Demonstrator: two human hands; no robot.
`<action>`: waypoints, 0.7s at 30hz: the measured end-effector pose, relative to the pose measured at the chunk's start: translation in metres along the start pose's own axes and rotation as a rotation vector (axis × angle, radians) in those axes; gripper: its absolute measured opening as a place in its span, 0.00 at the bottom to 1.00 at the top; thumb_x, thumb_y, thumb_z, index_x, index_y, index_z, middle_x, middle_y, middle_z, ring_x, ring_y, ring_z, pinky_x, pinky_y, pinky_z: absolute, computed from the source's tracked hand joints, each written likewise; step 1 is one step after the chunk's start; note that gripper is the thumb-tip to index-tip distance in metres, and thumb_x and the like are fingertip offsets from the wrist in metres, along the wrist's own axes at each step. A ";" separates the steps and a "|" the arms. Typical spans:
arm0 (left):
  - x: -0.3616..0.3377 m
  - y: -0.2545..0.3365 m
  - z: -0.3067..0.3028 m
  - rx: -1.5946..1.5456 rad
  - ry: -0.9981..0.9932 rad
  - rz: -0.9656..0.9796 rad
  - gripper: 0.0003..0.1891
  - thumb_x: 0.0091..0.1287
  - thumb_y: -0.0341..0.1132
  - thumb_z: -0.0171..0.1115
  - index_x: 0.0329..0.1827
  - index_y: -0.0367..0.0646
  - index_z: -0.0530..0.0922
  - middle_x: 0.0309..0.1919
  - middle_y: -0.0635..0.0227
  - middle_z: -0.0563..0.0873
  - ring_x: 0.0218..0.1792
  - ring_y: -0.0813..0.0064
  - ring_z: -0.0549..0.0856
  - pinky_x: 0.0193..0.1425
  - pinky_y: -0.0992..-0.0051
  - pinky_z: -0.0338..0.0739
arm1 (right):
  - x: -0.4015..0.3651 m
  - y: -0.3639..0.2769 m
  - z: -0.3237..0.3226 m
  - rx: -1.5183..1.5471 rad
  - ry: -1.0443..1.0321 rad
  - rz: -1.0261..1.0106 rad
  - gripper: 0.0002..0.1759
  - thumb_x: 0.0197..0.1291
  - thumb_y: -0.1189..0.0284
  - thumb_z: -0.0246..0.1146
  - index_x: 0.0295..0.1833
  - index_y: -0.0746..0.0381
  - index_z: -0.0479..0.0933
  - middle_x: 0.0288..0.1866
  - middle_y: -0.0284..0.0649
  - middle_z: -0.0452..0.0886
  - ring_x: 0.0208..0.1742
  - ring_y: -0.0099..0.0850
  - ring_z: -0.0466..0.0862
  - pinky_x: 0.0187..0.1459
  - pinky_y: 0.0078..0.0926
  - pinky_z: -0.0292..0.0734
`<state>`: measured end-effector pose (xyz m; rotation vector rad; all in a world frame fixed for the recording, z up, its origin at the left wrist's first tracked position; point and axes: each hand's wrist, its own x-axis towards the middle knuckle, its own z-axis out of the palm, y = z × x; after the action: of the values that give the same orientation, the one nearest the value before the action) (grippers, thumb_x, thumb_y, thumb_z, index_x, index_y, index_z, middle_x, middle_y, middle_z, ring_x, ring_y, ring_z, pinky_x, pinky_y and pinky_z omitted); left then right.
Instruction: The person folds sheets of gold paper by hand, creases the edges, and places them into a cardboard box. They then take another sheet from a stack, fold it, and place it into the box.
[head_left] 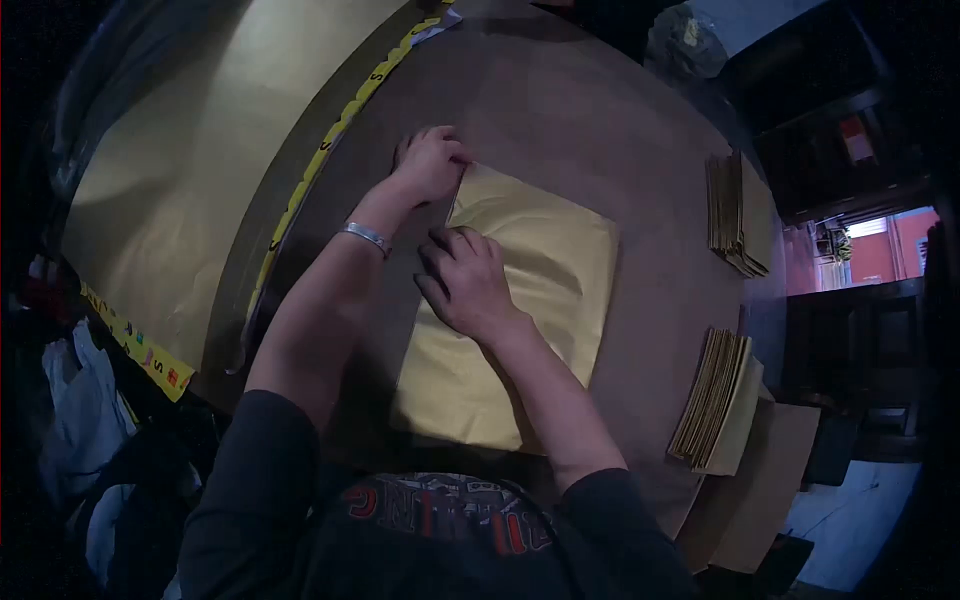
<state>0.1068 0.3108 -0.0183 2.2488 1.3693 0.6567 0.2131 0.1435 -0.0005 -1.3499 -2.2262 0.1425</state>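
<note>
In front of me a yellowish-brown piece of kraft paper (545, 270) lies on the table, its surface slightly rippled. My left hand (430, 165) is at its far left corner, fingers curled and the thumb against the paper there. Lower down, my right hand (470, 280) rests over the left edge, with its bent fingers apart and reaching past that edge. The right forearm crosses the lower part of the paper.
The brown tabletop (600, 110) has a curved far edge. On the right stand two bundles of folded kraft paper, one farther (738, 215) and one nearer (712, 400), beside a cardboard piece (765, 480). A yellow printed strip (325, 145) borders a large paper sheet (170, 190) at left.
</note>
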 end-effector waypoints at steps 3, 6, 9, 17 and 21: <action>0.012 -0.006 -0.003 -0.022 -0.157 -0.014 0.13 0.63 0.36 0.57 0.45 0.61 0.89 0.68 0.65 0.74 0.74 0.62 0.65 0.78 0.51 0.50 | 0.001 0.000 0.002 -0.018 0.026 -0.032 0.20 0.55 0.64 0.68 0.52 0.59 0.80 0.57 0.42 0.77 0.59 0.41 0.74 0.58 0.41 0.67; 0.013 -0.008 -0.006 -0.036 -0.182 0.008 0.15 0.63 0.36 0.55 0.45 0.61 0.89 0.69 0.65 0.74 0.74 0.61 0.65 0.79 0.50 0.50 | -0.002 -0.003 0.003 -0.016 0.009 -0.049 0.20 0.55 0.63 0.68 0.52 0.59 0.80 0.57 0.42 0.77 0.59 0.41 0.75 0.58 0.41 0.68; 0.016 -0.010 -0.010 -0.049 -0.237 0.032 0.14 0.63 0.41 0.56 0.44 0.61 0.89 0.70 0.64 0.73 0.74 0.61 0.64 0.78 0.50 0.51 | -0.004 -0.006 0.002 0.013 0.018 -0.086 0.18 0.54 0.64 0.69 0.51 0.58 0.80 0.57 0.42 0.78 0.59 0.41 0.75 0.57 0.41 0.68; 0.013 -0.006 0.001 -0.171 -0.071 0.029 0.17 0.56 0.54 0.70 0.34 0.51 0.90 0.58 0.63 0.83 0.69 0.61 0.72 0.72 0.52 0.59 | -0.004 -0.008 0.000 0.024 0.026 -0.102 0.15 0.54 0.66 0.69 0.46 0.58 0.81 0.56 0.40 0.78 0.58 0.40 0.76 0.56 0.40 0.70; 0.003 0.004 -0.002 -0.165 0.080 0.070 0.12 0.56 0.47 0.72 0.32 0.49 0.89 0.52 0.64 0.85 0.59 0.60 0.78 0.65 0.58 0.69 | -0.004 -0.007 -0.002 0.046 0.015 -0.113 0.15 0.53 0.66 0.69 0.46 0.58 0.81 0.55 0.41 0.79 0.58 0.40 0.76 0.56 0.39 0.70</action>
<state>0.1097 0.3123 -0.0137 2.1680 1.2292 0.8600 0.2100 0.1362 0.0015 -1.1944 -2.2661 0.1413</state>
